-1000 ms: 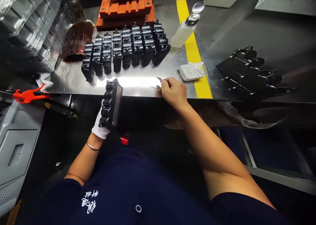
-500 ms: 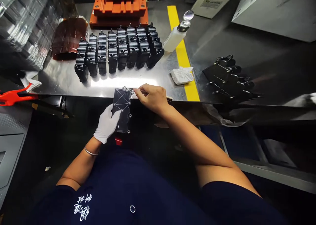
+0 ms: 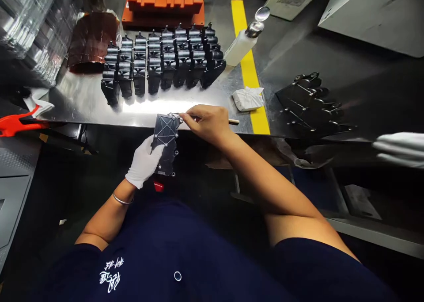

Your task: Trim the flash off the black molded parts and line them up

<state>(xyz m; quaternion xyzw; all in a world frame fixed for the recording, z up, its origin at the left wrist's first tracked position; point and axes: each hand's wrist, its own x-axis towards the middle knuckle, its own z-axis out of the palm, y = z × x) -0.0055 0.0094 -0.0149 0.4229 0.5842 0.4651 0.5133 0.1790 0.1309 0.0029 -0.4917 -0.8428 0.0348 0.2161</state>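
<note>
My left hand [image 3: 145, 157], in a white glove, grips a black ribbed housing part [image 3: 165, 129] along its left side. The part is held upright at the table's front edge, with small round screw lugs down its right side. My right hand [image 3: 208, 120] is bare and pinches a thin stick-like tool [image 3: 234, 121]. Its pale rear end sticks out behind the hand, and its dark tip meets the upper right corner of the part. What kind of tip it has is too small to make out.
Several similar black parts [image 3: 154, 67] stand in a row on the metal table, and more lie at right [image 3: 308, 103]. Nearby are a white pump bottle [image 3: 240, 47], a white folded cloth [image 3: 247, 99], an orange fixture [image 3: 165, 5] and red-handled pliers [image 3: 16, 123]. A co-worker's gloved hand [image 3: 400, 148] shows at right.
The view has shifted slightly. More of the tool's rear end shows behind my right hand, and a co-worker's gloved hand has come in at the right edge. Both my grips are unchanged.
</note>
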